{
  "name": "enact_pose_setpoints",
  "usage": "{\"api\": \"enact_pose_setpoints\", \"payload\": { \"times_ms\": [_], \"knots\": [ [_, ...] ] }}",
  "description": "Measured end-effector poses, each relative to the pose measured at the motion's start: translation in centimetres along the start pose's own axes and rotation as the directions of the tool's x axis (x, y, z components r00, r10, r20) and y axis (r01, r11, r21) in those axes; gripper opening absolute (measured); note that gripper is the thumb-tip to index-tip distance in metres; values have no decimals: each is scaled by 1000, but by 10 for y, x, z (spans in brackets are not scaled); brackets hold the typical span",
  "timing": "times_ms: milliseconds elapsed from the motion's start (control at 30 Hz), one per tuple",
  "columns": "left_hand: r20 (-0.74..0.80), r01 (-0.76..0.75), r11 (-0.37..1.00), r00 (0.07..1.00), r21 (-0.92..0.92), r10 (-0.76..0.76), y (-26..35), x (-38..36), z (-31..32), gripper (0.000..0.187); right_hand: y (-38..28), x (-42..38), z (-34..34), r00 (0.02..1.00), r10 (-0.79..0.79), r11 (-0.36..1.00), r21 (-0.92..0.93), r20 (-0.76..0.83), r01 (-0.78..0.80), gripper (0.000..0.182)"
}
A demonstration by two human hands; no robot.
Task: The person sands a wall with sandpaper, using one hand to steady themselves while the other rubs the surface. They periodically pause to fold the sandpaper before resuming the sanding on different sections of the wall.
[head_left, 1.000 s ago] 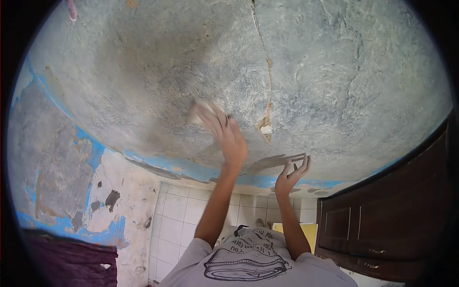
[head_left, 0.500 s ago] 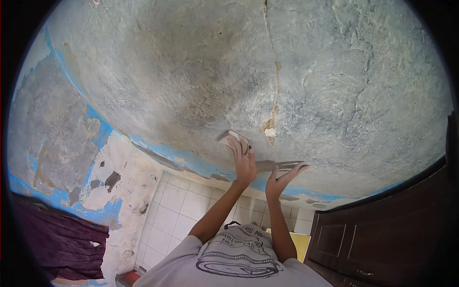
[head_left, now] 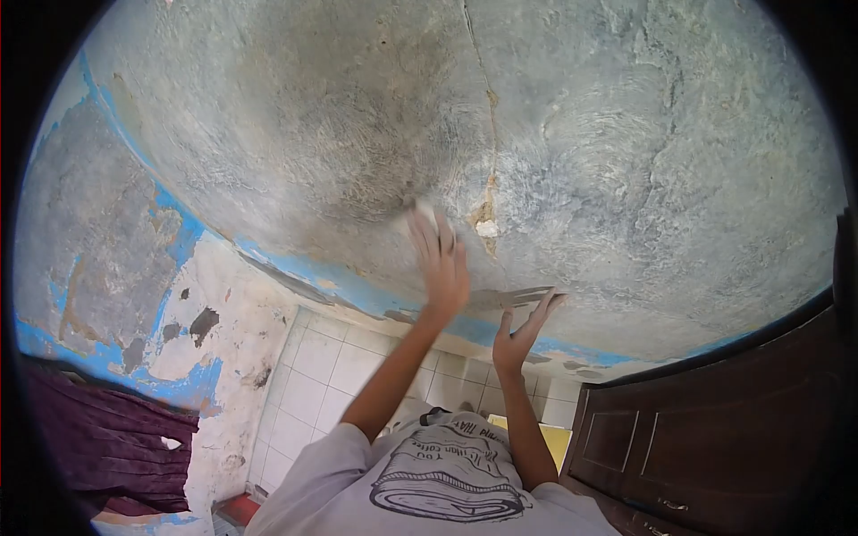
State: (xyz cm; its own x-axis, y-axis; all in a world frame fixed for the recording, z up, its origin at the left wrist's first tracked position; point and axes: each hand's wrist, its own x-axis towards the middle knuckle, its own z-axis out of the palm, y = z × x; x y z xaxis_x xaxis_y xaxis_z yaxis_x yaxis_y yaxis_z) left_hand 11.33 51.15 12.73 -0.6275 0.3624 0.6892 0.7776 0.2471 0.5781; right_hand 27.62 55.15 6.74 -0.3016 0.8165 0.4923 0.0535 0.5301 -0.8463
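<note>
The grey, rough wall (head_left: 590,116) fills the upper view, with a crack and a brown-edged hole holding a pale patch (head_left: 487,228). My left hand (head_left: 440,263) is raised against it, left of the hole. Under its fingertips is a pale, flat piece (head_left: 425,212), blurred by motion and partly hidden by the fingers. Lower right, my right hand (head_left: 525,335) leans on the wall with thumb and fingers apart, holding nothing.
A dark wooden cabinet (head_left: 688,438) stands at the right. White floor tiles (head_left: 313,366) lie below the wall. At the left hangs a purple curtain (head_left: 116,438) beside peeling blue and white paint (head_left: 192,339). A yellow object (head_left: 552,442) shows behind my right arm.
My left hand has slid up the wall with the pale piece, and its fingers look straighter. My right hand stays on the wall. The view has shifted slightly.
</note>
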Motion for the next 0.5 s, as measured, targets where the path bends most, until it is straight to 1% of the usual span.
{"api": "enact_pose_setpoints", "payload": {
  "times_ms": [33,67,167,200,233,267,300,367,400,467,500],
  "knots": [
    [37,39,997,999,-63,-37,-17,-47,26,64,0,0,-2,1000,0,1000,-2,3,0,89],
    [74,78,989,995,-123,-69,-27,-77,40,65,0,1,-4,1000,-2,1000,-1,5,2,88],
    [211,87,987,976,-135,-57,-24,-92,27,65,-3,-1,-18,999,-11,998,-58,32,13,81],
    [152,77,988,987,-132,-57,-19,-73,18,65,-4,-2,-23,999,-13,996,-86,43,17,78],
    [92,67,990,994,-127,-55,-9,-37,5,65,-3,-1,-26,1000,-15,998,-60,-5,15,76],
    [-35,-35,991,999,-126,31,3,2,-9,65,-1,2,-28,998,-17,999,-35,-55,15,74],
    [-160,-135,984,980,-113,116,18,42,-26,66,0,4,-31,994,-16,1000,-12,-105,15,71],
    [-80,-77,997,994,-19,76,50,99,-67,73,0,11,-32,988,7,999,45,-152,-1,67],
    [-77,-129,992,989,-1,129,61,113,-77,72,1,15,-32,984,19,997,74,-175,-6,66],
    [-71,-233,972,969,39,235,73,129,-87,70,5,19,-30,989,-15,1000,-10,-148,13,66],
    [-59,-246,967,966,69,250,69,123,-82,69,7,19,-30,991,-29,998,-51,-131,22,66]
  ]
}}
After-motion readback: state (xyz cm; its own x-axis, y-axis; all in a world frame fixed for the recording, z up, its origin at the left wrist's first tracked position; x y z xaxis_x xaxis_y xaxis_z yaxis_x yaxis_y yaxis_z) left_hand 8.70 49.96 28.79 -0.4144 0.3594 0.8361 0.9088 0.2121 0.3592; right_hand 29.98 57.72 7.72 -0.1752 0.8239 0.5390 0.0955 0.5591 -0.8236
